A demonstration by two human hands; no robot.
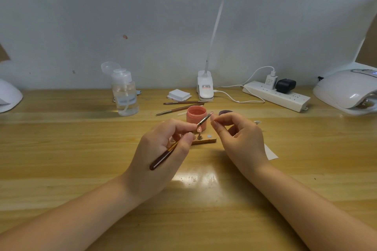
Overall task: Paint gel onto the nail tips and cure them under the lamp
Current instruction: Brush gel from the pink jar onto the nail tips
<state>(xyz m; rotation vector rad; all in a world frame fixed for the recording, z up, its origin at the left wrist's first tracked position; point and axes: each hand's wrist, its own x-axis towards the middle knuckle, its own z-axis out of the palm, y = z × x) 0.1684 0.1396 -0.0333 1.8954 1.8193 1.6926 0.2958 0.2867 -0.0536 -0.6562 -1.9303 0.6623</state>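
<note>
Across the lower half of the frame, two bare forearms reached up over a glossy yellow wooden table. At centre, the left hand pinched a thin brown-handled gel brush between thumb and curled fingers, its bristle end angled up and right. Just beside it, the right hand pinched a small pale nail tip between thumb and forefinger, right at the bristles. Whether they touched was too small to tell.

Between the hands lay a small wooden tip stand, one painted tip upright on it. Just behind stood an open pink gel jar.

Farther back lay spare brushes, a clear pump bottle left of centre and a clip-on desk light. At the right edge sat a white domed curing lamp, well apart from the hands.

Judging by this, painting was in hand: short, light strokes with the tip held steady, gel kept off the fingertips, would serve best.
</note>
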